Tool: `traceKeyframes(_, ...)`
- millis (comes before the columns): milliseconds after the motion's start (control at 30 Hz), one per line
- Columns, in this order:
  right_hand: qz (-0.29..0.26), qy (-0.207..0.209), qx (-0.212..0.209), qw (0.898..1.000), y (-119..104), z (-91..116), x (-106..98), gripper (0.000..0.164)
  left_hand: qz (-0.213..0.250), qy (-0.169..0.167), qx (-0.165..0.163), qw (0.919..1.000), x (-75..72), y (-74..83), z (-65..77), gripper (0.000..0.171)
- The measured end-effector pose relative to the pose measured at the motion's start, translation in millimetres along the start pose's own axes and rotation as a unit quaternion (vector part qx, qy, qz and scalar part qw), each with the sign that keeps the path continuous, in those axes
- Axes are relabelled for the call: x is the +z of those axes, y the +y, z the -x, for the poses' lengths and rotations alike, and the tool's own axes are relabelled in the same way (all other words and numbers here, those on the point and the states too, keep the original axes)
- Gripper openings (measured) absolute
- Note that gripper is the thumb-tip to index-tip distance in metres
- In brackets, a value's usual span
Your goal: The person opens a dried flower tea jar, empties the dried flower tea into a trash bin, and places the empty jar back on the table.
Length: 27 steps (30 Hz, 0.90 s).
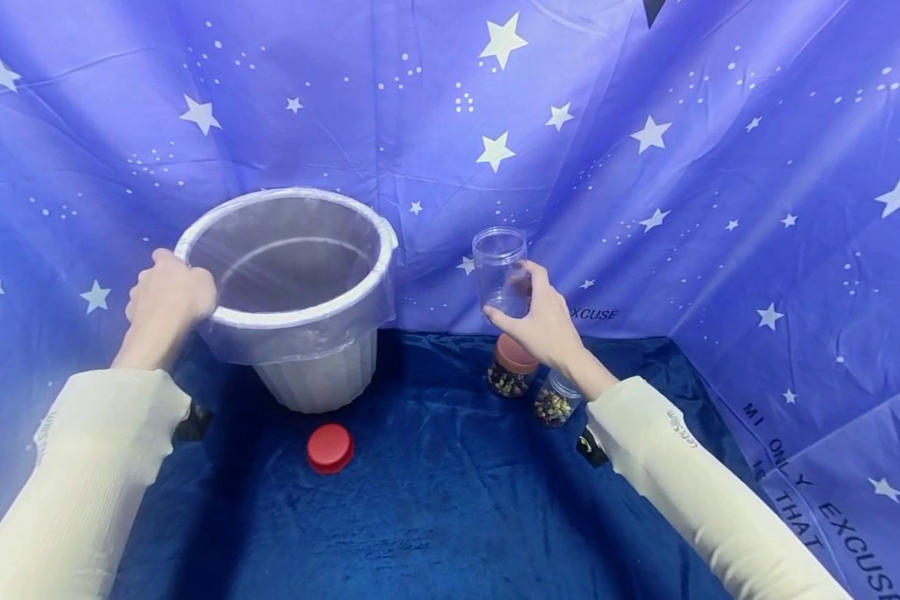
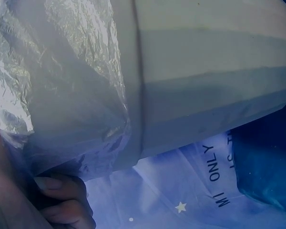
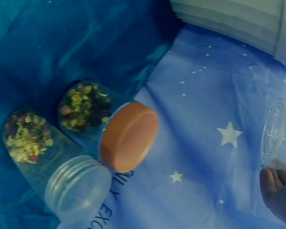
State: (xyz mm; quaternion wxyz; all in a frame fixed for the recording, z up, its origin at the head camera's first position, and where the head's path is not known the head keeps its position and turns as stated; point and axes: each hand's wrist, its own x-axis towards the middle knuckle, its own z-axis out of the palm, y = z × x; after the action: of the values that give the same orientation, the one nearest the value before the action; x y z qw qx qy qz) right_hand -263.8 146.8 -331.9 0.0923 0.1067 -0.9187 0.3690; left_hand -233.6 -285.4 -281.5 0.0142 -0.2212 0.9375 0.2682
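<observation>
My left hand (image 1: 171, 292) grips the left rim of a white trash can (image 1: 318, 375), which is lined with a clear plastic bag (image 1: 307, 333) folded over its edge. In the left wrist view, curled fingers (image 2: 66, 200) show beneath the bag. Held up over the table, a clear uncapped jar (image 1: 499, 267) is in my right hand (image 1: 543, 321), thumb and fingers around its lower part; no contents show in it. Below that hand stand two jars partly filled with dried flowers: one with an orange lid (image 3: 131, 136), the other lidless jar (image 3: 28, 138) with its threaded neck showing.
A red lid (image 1: 330, 448) lies in front of the trash can on the dark blue velvet cloth (image 1: 435, 500). Purple-blue curtains (image 1: 420, 125) with white stars and lettering hang behind and at both sides, close to the can and jars.
</observation>
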Motion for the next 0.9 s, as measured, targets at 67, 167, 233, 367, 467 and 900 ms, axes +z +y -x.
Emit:
traceKeyframes(67,0.002,-0.002,0.003,1.0,4,0,3,0.081,0.0,0.001,-0.001,1.0,0.0,-0.6,-0.2,0.066)
traceKeyframes(167,0.004,-0.008,0.007,1.0,9,1,7,0.082,-0.001,0.001,-0.003,1.0,0.0,-1.3,-0.5,0.067)
traceKeyframes(233,0.002,-0.015,0.011,1.0,13,1,9,0.083,-0.003,0.0,-0.002,1.0,0.0,-1.3,-0.7,0.067)
traceKeyframes(367,-0.007,-0.03,0.023,0.999,21,2,13,0.084,-0.005,-0.003,-0.003,1.0,-0.5,-0.7,-1.0,0.067)
traceKeyframes(467,-0.019,-0.038,0.034,0.999,26,3,18,0.084,-0.005,-0.004,-0.004,1.0,-1.0,0.1,-0.4,0.067)
traceKeyframes(900,-0.033,-0.042,0.045,0.998,42,11,51,0.075,-0.008,-0.007,-0.012,0.9999,-0.4,-0.2,1.7,0.067)
